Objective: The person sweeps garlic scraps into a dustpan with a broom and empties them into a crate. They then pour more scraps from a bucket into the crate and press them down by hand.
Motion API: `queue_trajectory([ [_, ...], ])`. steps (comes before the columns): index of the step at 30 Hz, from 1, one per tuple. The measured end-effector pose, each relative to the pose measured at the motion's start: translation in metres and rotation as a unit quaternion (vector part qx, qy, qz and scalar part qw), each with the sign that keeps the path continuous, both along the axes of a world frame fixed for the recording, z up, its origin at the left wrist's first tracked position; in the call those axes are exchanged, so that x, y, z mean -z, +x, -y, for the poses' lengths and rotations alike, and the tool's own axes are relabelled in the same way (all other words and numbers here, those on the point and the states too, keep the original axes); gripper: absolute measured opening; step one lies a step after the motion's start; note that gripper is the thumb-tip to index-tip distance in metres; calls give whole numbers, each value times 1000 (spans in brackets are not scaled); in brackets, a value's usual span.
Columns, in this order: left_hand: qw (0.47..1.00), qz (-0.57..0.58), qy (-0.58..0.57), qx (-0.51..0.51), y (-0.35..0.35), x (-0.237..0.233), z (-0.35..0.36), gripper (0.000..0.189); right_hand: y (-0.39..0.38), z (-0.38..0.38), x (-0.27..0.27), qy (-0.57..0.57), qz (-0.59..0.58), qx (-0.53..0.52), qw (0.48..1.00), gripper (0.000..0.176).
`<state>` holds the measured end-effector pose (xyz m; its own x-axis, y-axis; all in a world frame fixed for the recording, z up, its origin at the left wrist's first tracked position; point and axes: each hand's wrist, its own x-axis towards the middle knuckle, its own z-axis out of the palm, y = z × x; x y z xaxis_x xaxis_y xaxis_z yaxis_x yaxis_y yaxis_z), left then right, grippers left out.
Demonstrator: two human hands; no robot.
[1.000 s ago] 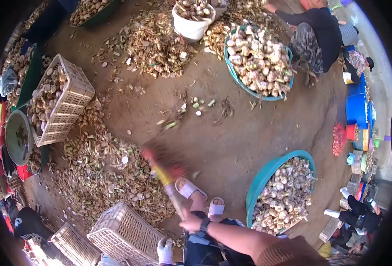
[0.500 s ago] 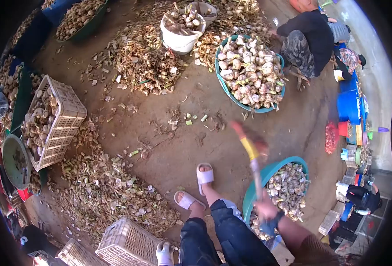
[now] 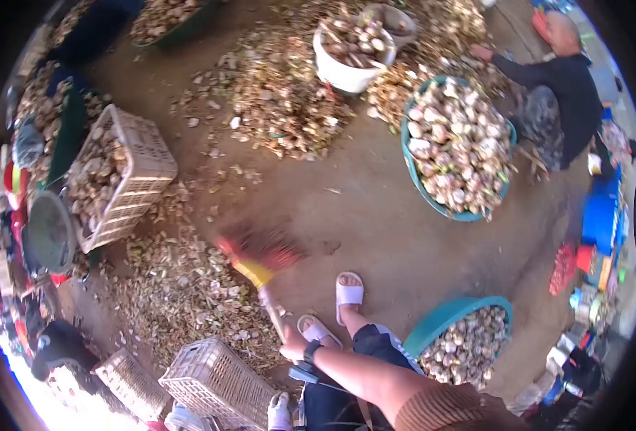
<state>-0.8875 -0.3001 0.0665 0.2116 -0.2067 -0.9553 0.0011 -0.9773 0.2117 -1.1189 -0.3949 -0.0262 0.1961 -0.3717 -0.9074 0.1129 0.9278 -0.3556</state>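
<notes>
My right hand [image 3: 293, 348], bare with a dark watch band at the wrist, is closed round the handle of a broom [image 3: 273, 313]. The broom has a yellow collar and red bristles, blurred by motion. Its bristles are over the floor at the edge of a heap of garlic trimmings [image 3: 196, 294], ahead of my feet. At the bottom edge my left hand [image 3: 279, 412], in a white glove, is beside a pale plastic crate [image 3: 217, 384]. Its fingers look slightly apart, with nothing visible in them.
Tubs of garlic bulbs stand at right, one teal [image 3: 433, 327] and one farther [image 3: 408, 154]. A garlic-filled crate [image 3: 145, 161] stands left. A white bucket [image 3: 343, 75] sits among trimmings at the back. A person [image 3: 569, 100] crouches at upper right.
My right hand has swept the broom leftward across the floor, from beside the teal tub to the trimmings heap. The green scraps on the floor no longer show where they lay. The view has shifted.
</notes>
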Motion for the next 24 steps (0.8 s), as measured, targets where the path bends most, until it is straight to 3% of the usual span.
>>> queue_trajectory([
  [1, 1000, 5, -12, -16, -22, -13, 15, 22, -13, 33, -23, -48, 24, -89, 995, 47],
  [4, 993, -4, -107, -48, -63, -34, 51, 24, 25, 67, -15, -184, 4, -131, 974, 49],
  [6, 992, -6, -117, -52, -69, -37, 60, 24, -28, 95, -86, -152, 103, -154, 971, 51],
  [7, 992, -10, -120, -41, -69, -37, 64, 24, -25, 79, -71, -233, 53, -152, 959, 59],
  [8, 990, -15, -127, -58, -66, -32, 68, 24, -49, 79, -95, -262, 42, -181, 947, 63],
  [9, 990, -22, -108, -86, -60, -26, 70, 23, -71, 82, -123, -258, 30, -161, 952, 67],
  [10, 989, -30, -88, -115, -54, -20, 72, 22, -73, 58, -109, -359, -37, -107, 926, 66],
  [11, 987, -36, -67, -144, -48, -17, 73, 21, -106, 89, -168, -282, -48, -171, 943, 65],
  [12, 982, -23, -53, -182, -48, -22, 84, 20, -108, 65, -137, -338, -113, -170, 919, 67],
  [13, 977, -25, -59, -203, -38, -10, 86, 20, -122, 97, -174, -247, -164, -265, 918, 67],
  [14, 985, 25, -68, -154, -20, 14, 81, 21, -124, 117, -180, -214, -218, -288, 907, 68],
  [15, 989, 73, -76, -103, -9, 33, 86, 21, -123, 121, -151, -275, -278, -249, 886, 70],
  [17, 986, 72, -50, -141, -14, 17, 140, 24, -108, 180, -120, -223, -329, -240, 886, 77],
  [19, 967, 18, -69, -246, -3, 16, 157, 24, -76, 260, -72, -212, -350, -174, 896, 70],
  [20, 965, 10, -79, -248, 4, 19, 159, 28, -59, 302, -31, -149, -281, -147, 937, 64],
  [22, 965, 33, -68, -253, 10, 12, 167, 26, -7, 343, -1, -97, -217, -140, 961, 55],
  [24, 965, 44, -67, -251, 21, 15, 174, 23, 68, 343, 22, -205, -321, -173, 908, 54],
])
